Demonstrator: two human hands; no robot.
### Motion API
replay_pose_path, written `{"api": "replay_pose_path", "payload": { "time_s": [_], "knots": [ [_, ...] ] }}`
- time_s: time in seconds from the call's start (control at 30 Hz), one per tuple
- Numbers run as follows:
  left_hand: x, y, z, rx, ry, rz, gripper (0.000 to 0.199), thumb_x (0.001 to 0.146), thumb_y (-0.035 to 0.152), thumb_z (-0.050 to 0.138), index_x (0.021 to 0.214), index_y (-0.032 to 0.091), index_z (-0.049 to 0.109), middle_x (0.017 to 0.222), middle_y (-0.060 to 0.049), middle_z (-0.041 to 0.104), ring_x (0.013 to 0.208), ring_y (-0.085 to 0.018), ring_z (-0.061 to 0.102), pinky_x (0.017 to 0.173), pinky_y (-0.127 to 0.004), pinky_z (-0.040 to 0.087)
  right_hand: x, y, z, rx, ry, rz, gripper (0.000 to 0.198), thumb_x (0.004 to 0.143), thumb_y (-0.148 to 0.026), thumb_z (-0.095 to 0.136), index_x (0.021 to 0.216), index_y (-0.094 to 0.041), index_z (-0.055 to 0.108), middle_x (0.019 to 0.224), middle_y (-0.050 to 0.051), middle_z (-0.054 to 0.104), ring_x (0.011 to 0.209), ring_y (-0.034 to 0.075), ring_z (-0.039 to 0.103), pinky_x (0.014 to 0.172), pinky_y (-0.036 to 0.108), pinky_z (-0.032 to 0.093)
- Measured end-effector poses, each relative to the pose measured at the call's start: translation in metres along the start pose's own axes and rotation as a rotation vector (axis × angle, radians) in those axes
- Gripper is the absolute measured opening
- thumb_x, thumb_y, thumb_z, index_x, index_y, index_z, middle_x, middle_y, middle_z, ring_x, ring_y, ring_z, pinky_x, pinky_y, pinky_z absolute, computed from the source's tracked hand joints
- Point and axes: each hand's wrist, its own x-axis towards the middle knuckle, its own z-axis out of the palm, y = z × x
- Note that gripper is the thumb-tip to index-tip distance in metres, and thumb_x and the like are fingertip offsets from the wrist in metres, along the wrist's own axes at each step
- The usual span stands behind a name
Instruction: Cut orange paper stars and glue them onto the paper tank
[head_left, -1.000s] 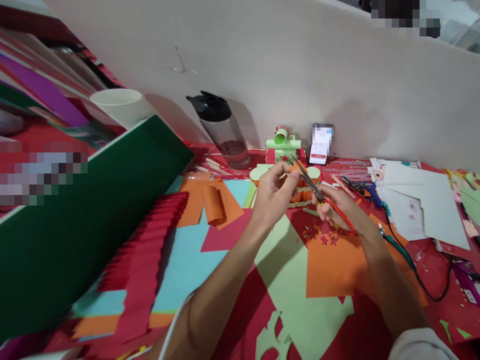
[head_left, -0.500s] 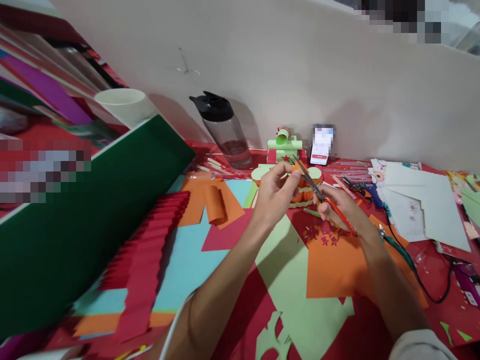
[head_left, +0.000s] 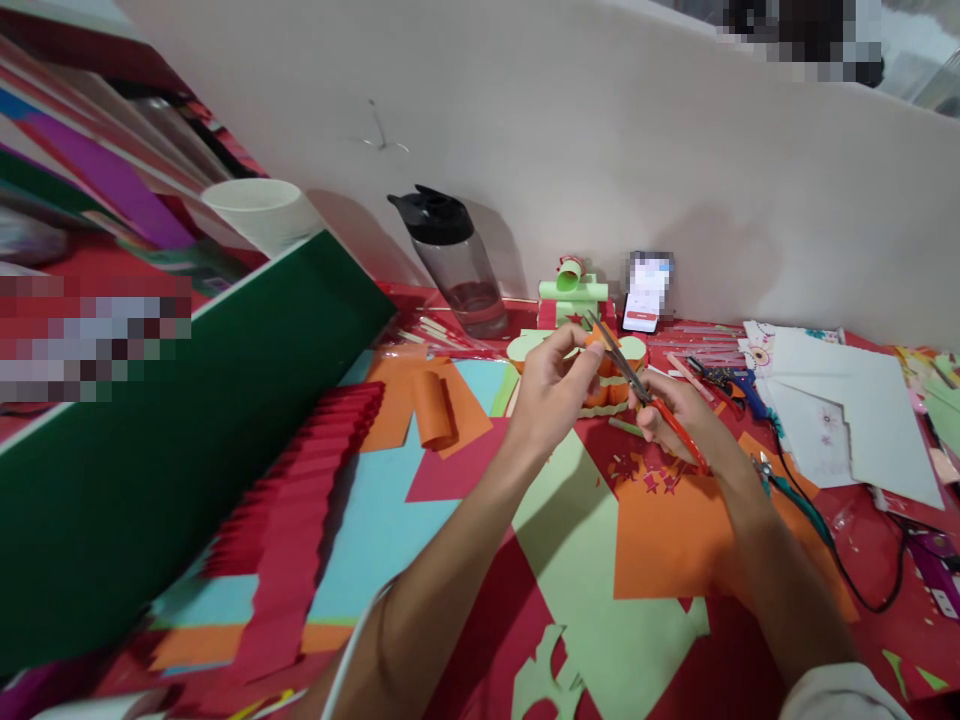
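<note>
While the left hand [head_left: 553, 385] pinches a small piece of orange paper [head_left: 595, 337] between thumb and fingertips, the right hand [head_left: 669, 408] is wrapped around red-handled scissors [head_left: 681, 437], their blades pointing up and to the left. The blades lie close against the orange piece; whether they are biting into it cannot be told. Both hands are raised over the middle of a red table [head_left: 874, 645], near its far edge.

Below the right hand, red paper stars [head_left: 652, 484] and tiny scraps lie at the upper edge of a flat orange sheet [head_left: 664, 550], which overlaps a pale green sheet [head_left: 574, 510]. A pale green offcut with curved holes [head_left: 541, 672] is nearest the viewer.

To the left are a rolled orange paper tube [head_left: 430, 410], a pleated red paper strip [head_left: 289, 560] on light blue paper [head_left: 367, 545], and a tilted dark green board [head_left: 187, 430]. Behind the hands, along a white partition [head_left: 570, 140], stand a black-lidded water bottle [head_left: 463, 275], a model of pale green paper tubes [head_left: 574, 291] and a propped smartphone [head_left: 645, 295]. On the right lie a blue glue gun [head_left: 756, 398], teal-handled pliers [head_left: 799, 500] and white cards [head_left: 877, 405].
</note>
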Motion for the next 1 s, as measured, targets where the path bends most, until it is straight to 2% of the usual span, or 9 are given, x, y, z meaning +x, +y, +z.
{"api": "replay_pose_path", "payload": {
  "time_s": [0.6, 1.0],
  "knots": [
    [0.0012, -0.0012, -0.0004, -0.007, -0.011, 0.006, 0.025, 0.088, 0.035, 0.069, 0.075, 0.022, 0.052, 0.053, 0.007, 0.049, 0.046, -0.009, 0.047, 0.046, -0.021, 0.037, 0.001, -0.0016, 0.0007, 0.032, 0.015, -0.007, 0.073, 0.079, -0.093, 0.06, 0.094, -0.022, 0.055, 0.066, -0.004, 0.053, 0.054, 0.011, 0.045, 0.054, 0.024, 0.036],
    [0.0002, -0.0024, -0.0017, 0.002, -0.032, 0.004, 0.025, 0.091, 0.035, 0.067, 0.075, 0.023, 0.053, 0.054, 0.007, 0.05, 0.047, -0.01, 0.047, 0.048, -0.023, 0.036, 0.0015, -0.0034, 0.0015, 0.073, -0.01, -0.01, 0.065, 0.084, -0.085, 0.065, 0.093, -0.022, 0.055, 0.067, -0.004, 0.054, 0.056, 0.013, 0.052, 0.055, 0.026, 0.04]
  ]
}}
